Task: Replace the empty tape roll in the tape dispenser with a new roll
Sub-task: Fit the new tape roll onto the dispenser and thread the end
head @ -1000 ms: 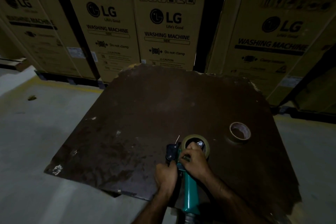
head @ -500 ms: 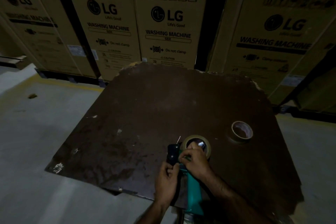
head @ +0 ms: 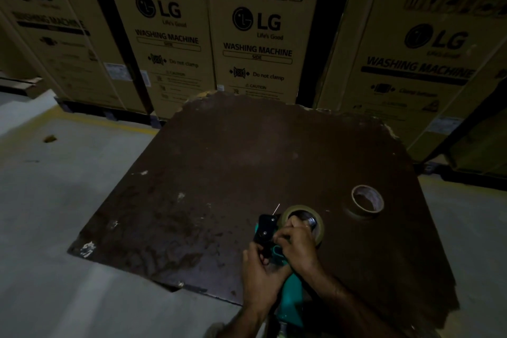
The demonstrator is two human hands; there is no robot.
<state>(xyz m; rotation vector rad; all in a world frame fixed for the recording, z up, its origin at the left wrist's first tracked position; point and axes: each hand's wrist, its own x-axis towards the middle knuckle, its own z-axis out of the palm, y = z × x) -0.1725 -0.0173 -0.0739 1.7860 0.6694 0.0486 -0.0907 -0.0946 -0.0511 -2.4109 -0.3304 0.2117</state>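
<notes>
The left hand [head: 260, 263] is curled around the tape dispenser [head: 285, 277], with its fingers closed on the frame just below the black front plate [head: 264, 230]. The right hand [head: 297, 247] is laid over the top of the dispenser, fingers bent and drawn together at the near edge of the new tape roll [head: 301, 221]; whether a tape end is pinched between those fingertips cannot be told in the dim light. Both hands are kept close together, almost touching, over the head of the dispenser.

The new tape roll is seated on the dispenser's hub, just beyond the right hand's fingertips, and its olive-brown rim is seen as a ring around a dark centre. The teal handle of the dispenser is seen running back between the two wrists, toward the person.

Beyond the right hand and off to its right, well apart from the dispenser, the empty tape roll [head: 367, 200] is seen lying flat, a thin cardboard ring with a pale inner face.

Everything is rested on a dark brown board [head: 219, 173], scuffed and chipped at its edges, which spreads out ahead and to the left of the hands. Grey concrete floor [head: 55, 214] is seen around it. Far beyond the hands, cardboard boxes [head: 258, 35] printed "LG WASHING MACHINE" are stacked in a row.
</notes>
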